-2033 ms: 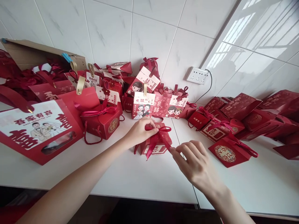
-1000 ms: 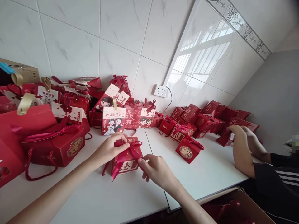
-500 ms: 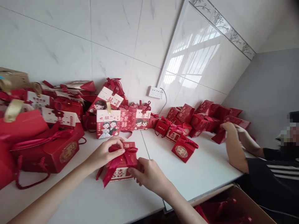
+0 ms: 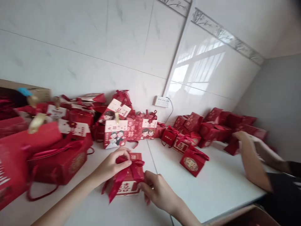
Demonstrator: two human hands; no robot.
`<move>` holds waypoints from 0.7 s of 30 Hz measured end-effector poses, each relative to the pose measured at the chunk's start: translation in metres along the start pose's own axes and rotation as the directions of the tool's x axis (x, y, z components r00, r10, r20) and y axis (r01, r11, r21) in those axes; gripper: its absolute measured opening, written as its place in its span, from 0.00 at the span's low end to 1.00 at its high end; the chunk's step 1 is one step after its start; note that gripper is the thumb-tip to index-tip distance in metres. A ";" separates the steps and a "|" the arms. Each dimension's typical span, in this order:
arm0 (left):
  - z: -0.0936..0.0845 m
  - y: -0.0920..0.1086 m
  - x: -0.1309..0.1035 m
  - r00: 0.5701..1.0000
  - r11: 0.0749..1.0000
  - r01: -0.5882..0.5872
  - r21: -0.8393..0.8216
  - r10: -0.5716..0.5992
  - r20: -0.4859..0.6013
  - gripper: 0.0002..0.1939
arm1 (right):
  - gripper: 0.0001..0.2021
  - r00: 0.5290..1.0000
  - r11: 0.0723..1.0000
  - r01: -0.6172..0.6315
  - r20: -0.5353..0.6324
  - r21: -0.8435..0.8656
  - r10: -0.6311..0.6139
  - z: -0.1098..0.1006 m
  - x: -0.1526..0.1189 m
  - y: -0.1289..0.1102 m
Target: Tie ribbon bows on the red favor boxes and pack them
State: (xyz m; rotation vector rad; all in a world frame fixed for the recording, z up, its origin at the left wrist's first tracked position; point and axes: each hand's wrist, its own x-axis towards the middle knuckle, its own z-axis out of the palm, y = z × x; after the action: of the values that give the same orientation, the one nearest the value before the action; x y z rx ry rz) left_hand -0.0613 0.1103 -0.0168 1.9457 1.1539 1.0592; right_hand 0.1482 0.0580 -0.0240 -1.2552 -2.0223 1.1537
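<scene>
A small red gift box (image 4: 127, 187) with white panels and double-happiness lettering stands in front of me on the white table. A dark red ribbon bow (image 4: 134, 168) is tied on its top, one long tail hanging over the front. My left hand (image 4: 119, 161) is closed at the bow's left side, thumb and fingers pinching the ribbon. My right hand (image 4: 156, 188) is closed at the box's right side, its thumb against the edge. A bit of red ribbon shows below its fingers; most of what it grips is hidden.
Red gift boxes and bags (image 4: 58, 157) crowd the left. Boxes with cartoon couples (image 4: 115, 134) stand behind. More red boxes (image 4: 192, 161) sit to the right, where a co-worker's arm (image 4: 252, 163) reaches among them. A power strip (image 4: 162, 101) is on the tiled wall.
The view has shifted, so everything sits lower and further right. Both my hands stay at the box and bow with nearly the same grip.
</scene>
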 end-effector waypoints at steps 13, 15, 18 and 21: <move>0.004 -0.005 0.002 1.000 1.000 0.004 -0.022 -0.004 -0.007 0.13 | 0.13 0.999 0.998 0.011 0.040 0.063 -0.013 -0.009 -0.010 -0.001; 0.005 0.001 0.000 0.999 1.000 -0.008 -0.027 0.007 -0.040 0.11 | 0.18 0.996 0.999 0.009 0.085 -0.032 -0.006 -0.019 -0.008 -0.001; 0.004 0.006 -0.002 0.995 1.000 0.013 -0.021 -0.015 -0.098 0.14 | 0.24 0.996 0.987 -0.010 -0.091 -0.159 -0.004 -0.040 0.003 -0.004; -0.003 0.008 -0.002 0.981 0.994 0.108 -0.008 -0.108 -0.159 0.13 | 0.30 0.976 0.990 -0.072 -0.213 -0.118 0.046 -0.051 0.021 -0.011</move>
State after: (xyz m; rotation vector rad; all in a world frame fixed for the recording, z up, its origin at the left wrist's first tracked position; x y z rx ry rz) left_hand -0.0617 0.1058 -0.0093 1.8029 1.3314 1.1726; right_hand 0.1722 0.0944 0.0111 -1.4432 -1.9360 0.8892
